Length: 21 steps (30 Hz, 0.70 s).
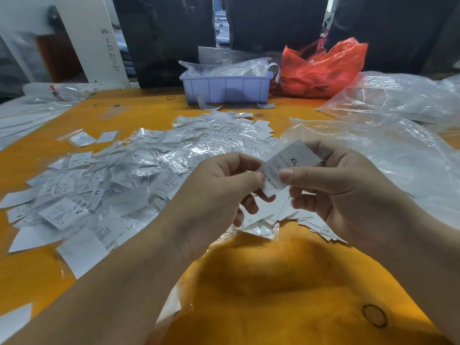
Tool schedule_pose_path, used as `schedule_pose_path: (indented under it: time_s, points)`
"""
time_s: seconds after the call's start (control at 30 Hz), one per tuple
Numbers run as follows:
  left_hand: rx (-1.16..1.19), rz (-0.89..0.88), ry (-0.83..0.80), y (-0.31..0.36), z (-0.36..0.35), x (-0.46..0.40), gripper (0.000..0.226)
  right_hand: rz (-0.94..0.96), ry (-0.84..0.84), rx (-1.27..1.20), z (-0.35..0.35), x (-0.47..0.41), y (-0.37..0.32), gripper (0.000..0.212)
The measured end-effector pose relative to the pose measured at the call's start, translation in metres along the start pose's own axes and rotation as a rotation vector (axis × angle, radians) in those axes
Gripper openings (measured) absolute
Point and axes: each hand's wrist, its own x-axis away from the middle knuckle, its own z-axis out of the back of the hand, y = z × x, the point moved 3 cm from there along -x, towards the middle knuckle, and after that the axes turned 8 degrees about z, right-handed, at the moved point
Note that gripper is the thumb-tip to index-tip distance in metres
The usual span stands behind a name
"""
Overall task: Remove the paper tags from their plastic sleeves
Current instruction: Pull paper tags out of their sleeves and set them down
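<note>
Both my hands hold one white paper tag (291,161) printed "XL" above the table. My left hand (219,190) pinches its lower left edge between thumb and forefinger. My right hand (341,188) pinches its lower right side, thumb on top. I cannot tell whether a plastic sleeve still covers this tag. A wide heap of sleeved tags (129,175) lies to the left and behind my hands. A few loose white tags (306,220) lie under my right hand.
The table (273,282) is orange. A lilac plastic bin (225,88) with clear bags stands at the back centre. Beside it on the right is a red plastic bag (321,68). Large clear plastic bags (403,135) cover the right side.
</note>
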Motion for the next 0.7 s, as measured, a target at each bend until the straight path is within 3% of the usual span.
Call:
schedule_pose_path:
  time_s: [0.13, 0.37, 0.7]
  points:
    - [-0.002, -0.030, 0.010, -0.0006, 0.0005, -0.0007, 0.008, 0.010, -0.058, 0.008, -0.0021, 0.0014, 0.0009, 0.066]
    - [-0.010, -0.046, 0.043, -0.0010, 0.0002, -0.0008, 0.006, 0.018, -0.095, 0.051, -0.0014, 0.0016, 0.0029, 0.055]
    - [-0.022, -0.012, 0.086, -0.0006, 0.0021, -0.0006, 0.020, 0.002, -0.094, 0.062, -0.0016, 0.0004, 0.0022, 0.051]
